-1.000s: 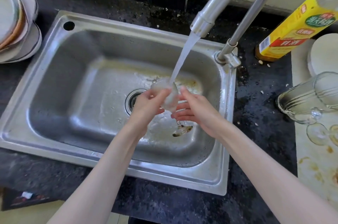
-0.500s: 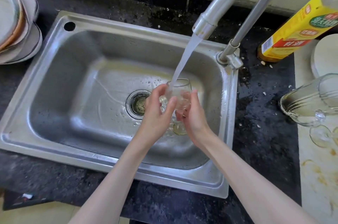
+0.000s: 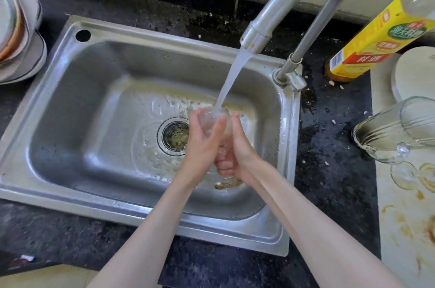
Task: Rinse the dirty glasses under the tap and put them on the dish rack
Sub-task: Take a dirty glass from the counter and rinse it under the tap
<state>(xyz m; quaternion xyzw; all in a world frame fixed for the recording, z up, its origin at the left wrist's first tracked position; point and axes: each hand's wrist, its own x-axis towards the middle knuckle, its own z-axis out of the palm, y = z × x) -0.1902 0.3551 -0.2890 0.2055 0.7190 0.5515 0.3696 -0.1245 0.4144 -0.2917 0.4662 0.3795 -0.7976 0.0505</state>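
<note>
Head cam: steel sink [image 3: 98, 90] set in dark speckled surface [image 3: 334, 170], tap [image 3: 292, 2] running. Both hands over basin right of drain [image 3: 175, 135] — left hand [image 3: 203, 144] and right hand [image 3: 237, 146] cupped round one clear glass [image 3: 211, 118], stream landing at its top. Grip on both: fingers wrapped on glass. Two more glasses [image 3: 395, 132] lying on side, far right.

Person, two forearms, entering from the lower edge of the frame: both bare to the wrist. Left hand [image 3: 203, 144], right hand [image 3: 240, 146]: bare, slender fingers, short nails.
</note>
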